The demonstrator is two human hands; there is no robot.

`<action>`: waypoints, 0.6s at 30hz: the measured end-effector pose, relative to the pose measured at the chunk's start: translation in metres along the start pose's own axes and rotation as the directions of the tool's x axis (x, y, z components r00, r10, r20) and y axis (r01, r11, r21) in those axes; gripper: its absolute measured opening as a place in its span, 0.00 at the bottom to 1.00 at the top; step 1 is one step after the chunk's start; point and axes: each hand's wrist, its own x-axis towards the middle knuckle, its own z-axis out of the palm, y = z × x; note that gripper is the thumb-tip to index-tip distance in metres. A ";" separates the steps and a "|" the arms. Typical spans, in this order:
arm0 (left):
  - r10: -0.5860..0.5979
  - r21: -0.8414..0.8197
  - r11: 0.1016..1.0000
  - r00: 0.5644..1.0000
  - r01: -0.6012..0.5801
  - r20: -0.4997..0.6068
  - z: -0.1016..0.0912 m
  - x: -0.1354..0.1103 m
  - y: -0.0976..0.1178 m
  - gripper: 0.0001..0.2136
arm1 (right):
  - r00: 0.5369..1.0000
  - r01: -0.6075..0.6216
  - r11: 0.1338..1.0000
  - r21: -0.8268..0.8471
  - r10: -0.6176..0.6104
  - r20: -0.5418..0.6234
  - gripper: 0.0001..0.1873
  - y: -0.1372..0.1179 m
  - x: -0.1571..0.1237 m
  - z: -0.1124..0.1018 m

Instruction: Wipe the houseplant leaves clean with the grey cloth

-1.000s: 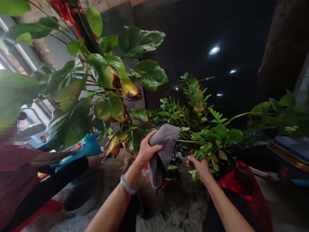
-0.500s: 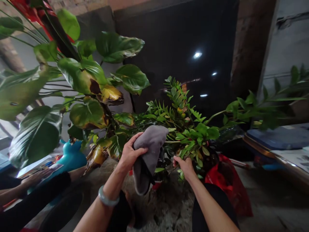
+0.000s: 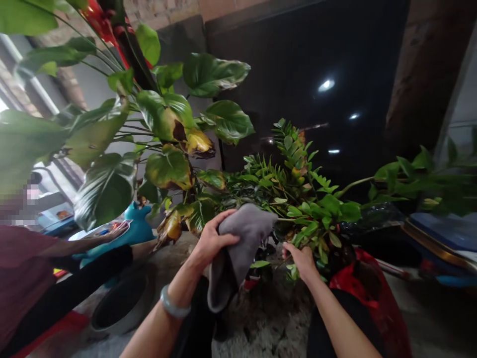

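Left hand [image 3: 210, 242] clutches grey cloth [image 3: 238, 248]; right hand [image 3: 303, 261] grips stem [image 3: 298, 237].

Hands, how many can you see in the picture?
3. The left hand grips a grey cloth; the right hand holds the small-leaved plant; another person's hand rests at the left, by a blue toy. That person's other hand may be hidden.

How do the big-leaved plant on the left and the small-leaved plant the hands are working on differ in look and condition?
The big-leaved plant carries broad, heart-shaped leaves on long stalks; the small-leaved plant has many narrow leaflets along its stems. The big-leaved plant stands taller and shows large yellow and brown patches; the small-leaved plant is lower and mostly green, with a few yellowing leaflets. The right hand grips the small-leaved plant, while the left hand holds a grey cloth against it. Both have glossy leaves.
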 end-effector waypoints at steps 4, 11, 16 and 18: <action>0.063 -0.044 0.997 0.990 -0.069 -0.129 0.025 0.025 -0.026 0.31 | 0.999 0.035 0.999 -0.021 -0.035 -0.008 0.12 -0.001 -0.002 0.000; -0.233 0.099 0.972 0.929 0.213 0.288 -0.008 -0.019 -0.041 0.28 | 1.000 0.003 1.000 -0.026 -0.003 -0.023 0.12 0.005 0.001 -0.010; 0.034 -0.099 0.994 0.999 -0.036 -0.023 -0.015 0.008 -0.004 0.34 | 0.999 0.015 1.000 -0.004 -0.015 -0.030 0.12 0.002 0.000 -0.005; 0.067 -0.098 0.992 0.990 -0.079 -0.124 -0.002 0.020 -0.015 0.33 | 0.999 0.029 0.999 -0.013 -0.029 -0.044 0.12 0.002 0.001 -0.003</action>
